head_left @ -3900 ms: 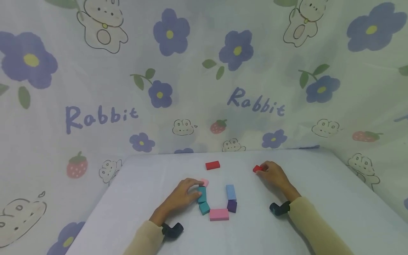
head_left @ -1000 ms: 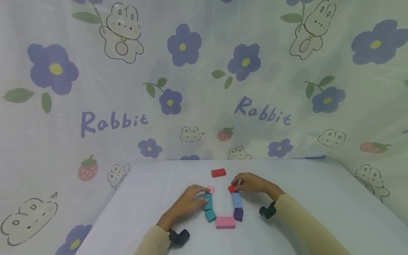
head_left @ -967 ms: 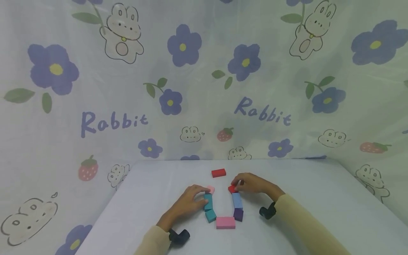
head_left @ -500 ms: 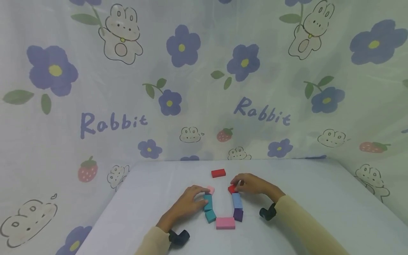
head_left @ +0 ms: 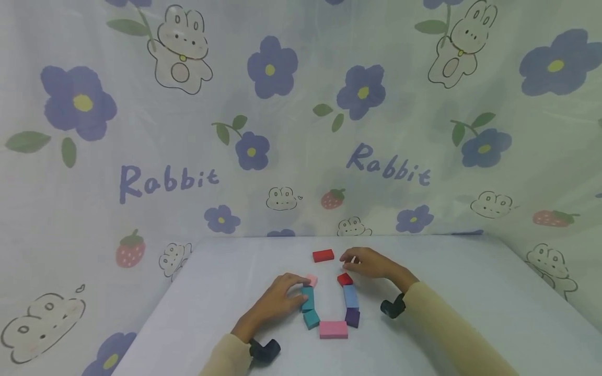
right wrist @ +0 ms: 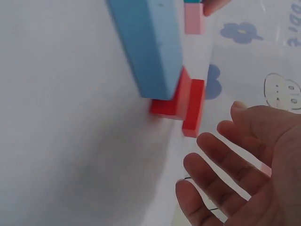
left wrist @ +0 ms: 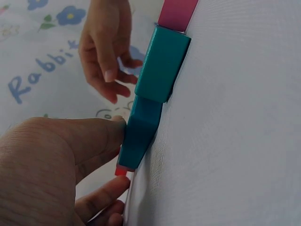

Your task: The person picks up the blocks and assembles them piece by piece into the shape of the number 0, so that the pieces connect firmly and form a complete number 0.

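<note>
My left hand rests beside the left column of blocks, its index finger touching the small pink block and its thumb at the longer teal block. Above and beyond the small red block, my right hand hovers with fingers loosely bent and nothing between them. That red block sits at the far end of the light blue block; in the right wrist view, the bare fingers are apart from it.
A smaller teal block, a long pink block and a dark purple block continue the U-shaped row. A long red block lies farther back on the white table. A printed cloth rises behind.
My right hand brought the small red block left to the light blue block, then let go and lifted away from it. My left hand keeps its place at the blocks.
</note>
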A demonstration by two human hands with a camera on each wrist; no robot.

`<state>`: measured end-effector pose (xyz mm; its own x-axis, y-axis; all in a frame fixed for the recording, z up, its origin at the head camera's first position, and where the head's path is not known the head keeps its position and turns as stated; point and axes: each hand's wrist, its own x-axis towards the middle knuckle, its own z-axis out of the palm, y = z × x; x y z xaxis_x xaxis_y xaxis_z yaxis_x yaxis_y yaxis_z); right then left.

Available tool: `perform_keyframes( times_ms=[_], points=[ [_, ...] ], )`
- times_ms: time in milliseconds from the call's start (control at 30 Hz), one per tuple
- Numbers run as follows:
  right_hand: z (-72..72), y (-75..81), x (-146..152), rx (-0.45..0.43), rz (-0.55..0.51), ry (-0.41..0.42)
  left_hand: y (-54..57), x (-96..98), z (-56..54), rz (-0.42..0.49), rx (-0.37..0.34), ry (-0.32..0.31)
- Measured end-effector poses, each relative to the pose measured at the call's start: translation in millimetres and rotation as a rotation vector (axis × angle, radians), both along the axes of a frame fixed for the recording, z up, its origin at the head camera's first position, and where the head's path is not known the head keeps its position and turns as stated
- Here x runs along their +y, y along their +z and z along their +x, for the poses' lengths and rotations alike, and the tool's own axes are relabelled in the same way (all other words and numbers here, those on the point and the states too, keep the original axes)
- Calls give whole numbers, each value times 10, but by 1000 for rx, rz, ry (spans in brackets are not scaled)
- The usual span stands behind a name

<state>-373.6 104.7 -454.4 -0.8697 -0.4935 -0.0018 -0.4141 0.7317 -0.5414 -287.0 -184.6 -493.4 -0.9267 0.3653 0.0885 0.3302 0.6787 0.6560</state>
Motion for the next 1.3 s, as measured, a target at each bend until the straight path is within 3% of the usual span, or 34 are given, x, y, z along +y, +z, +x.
perform_keyframes(
  times_ms=[400,667,1000,1200,1300],
  points=[
    [-183,157,-432,47,49,136,-67,-74,44,-3,-22,24],
    [-269,181,-628,104,125,73,-43,-4,0,5,-20,17],
    [-321,266,-804,55,234,44,-19,6,-33,-3,-22,19],
    [-361,221,-847,115,302,53,-18,7,-30,-4,5,22],
    [-355,164,-849,120,308,41,-43,11,-13,-9,-14,25]
  ],
)
